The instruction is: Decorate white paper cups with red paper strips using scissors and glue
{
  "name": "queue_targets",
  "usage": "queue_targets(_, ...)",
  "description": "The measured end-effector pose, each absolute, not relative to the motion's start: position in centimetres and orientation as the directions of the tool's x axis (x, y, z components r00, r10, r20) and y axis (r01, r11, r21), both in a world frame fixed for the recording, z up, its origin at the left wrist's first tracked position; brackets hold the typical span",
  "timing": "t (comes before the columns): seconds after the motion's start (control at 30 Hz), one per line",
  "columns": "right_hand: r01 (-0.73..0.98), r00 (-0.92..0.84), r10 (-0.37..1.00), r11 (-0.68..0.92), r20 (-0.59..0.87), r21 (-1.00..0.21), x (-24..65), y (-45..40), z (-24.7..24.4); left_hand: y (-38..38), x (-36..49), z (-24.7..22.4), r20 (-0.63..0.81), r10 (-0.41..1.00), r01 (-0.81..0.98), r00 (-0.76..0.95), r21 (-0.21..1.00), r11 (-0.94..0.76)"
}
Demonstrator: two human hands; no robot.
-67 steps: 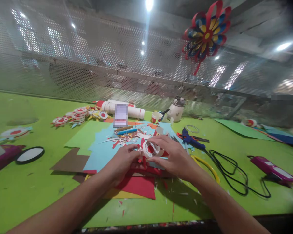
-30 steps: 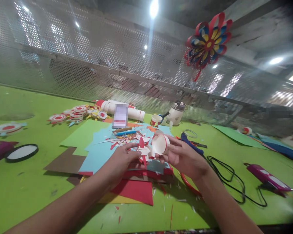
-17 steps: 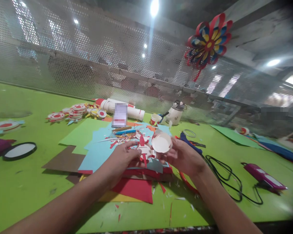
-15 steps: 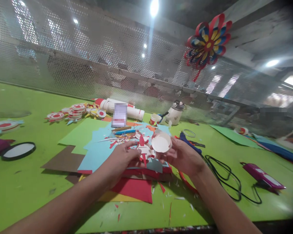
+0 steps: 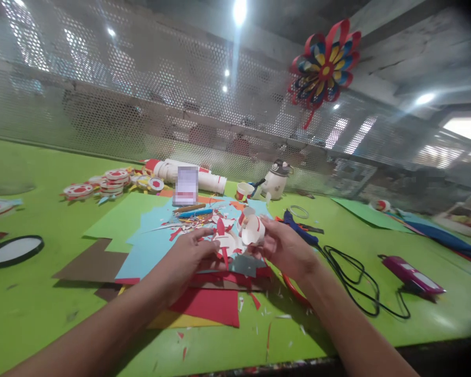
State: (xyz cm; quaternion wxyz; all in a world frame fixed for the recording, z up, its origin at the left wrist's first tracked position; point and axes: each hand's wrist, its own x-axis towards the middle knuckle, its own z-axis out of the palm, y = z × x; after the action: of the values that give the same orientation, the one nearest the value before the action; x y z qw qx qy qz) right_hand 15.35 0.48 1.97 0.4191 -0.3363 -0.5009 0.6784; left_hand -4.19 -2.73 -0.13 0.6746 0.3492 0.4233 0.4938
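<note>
Between the thumb and fingers of my left hand point(image 5: 192, 251) is a flat white paper piece point(image 5: 228, 243) with red pointed strips. My right hand point(image 5: 284, 243) grips a small white paper cup point(image 5: 253, 230) with red marks, tilted on its side just right of the flat piece. Both are held above a stack of coloured paper, with light blue sheets point(image 5: 145, 254) on top and a red sheet point(image 5: 215, 306) lower down. Paper scraps and a blue pen point(image 5: 195, 213) lie behind my hands.
Paper discs point(image 5: 115, 180), white rolls point(image 5: 208, 180), a small cup point(image 5: 244, 191) and a white jug point(image 5: 275, 180) stand at the back. A purple device point(image 5: 412, 275) and black cable point(image 5: 353, 272) lie right, a black-rimmed disc point(image 5: 15, 250) left.
The cup in my right hand has turned from its opening facing the camera to lying sideways. The whole view has shifted slightly, with things sitting further left.
</note>
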Motion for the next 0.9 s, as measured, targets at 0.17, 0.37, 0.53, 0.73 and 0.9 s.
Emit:
queue_targets(0.17, -0.182, -0.369, 0.924, -0.181, -0.103, -0.966, 15.3, 0.8, 1.6, -2.8, -4.2, 0.1, -0.268, 0.948, -0.331, 0.169, 0.891, 0.311)
queue_targets(0.37, -0.173, -0.403, 0.905, -0.221, -0.136, -0.96, 15.3, 1.3, 1.5, -3.1, -4.2, 0.6, -0.311, 0.941, -0.319, 0.133, 0.886, 0.338)
queue_targets(0.53, -0.208, -0.402, 0.913, -0.169, -0.073, -0.963, 15.4, 1.0, 1.6, -2.8, -4.4, 0.0, -0.248, 0.951, -0.351, 0.186, 0.887, 0.3)
queue_targets(0.73, -0.264, -0.496, 0.867, -0.196, -0.042, -0.944, 15.7, 0.7, 1.9, -2.4, -4.7, -0.3, -0.162, 0.971, -0.376, 0.177, 0.9, 0.219)
queue_targets(0.9, -0.272, -0.496, 0.868, -0.151, 0.004, -0.95, 15.5, 0.0, 2.5, -1.9, -4.8, -0.6, -0.167, 0.974, -0.366, 0.154, 0.906, 0.214)
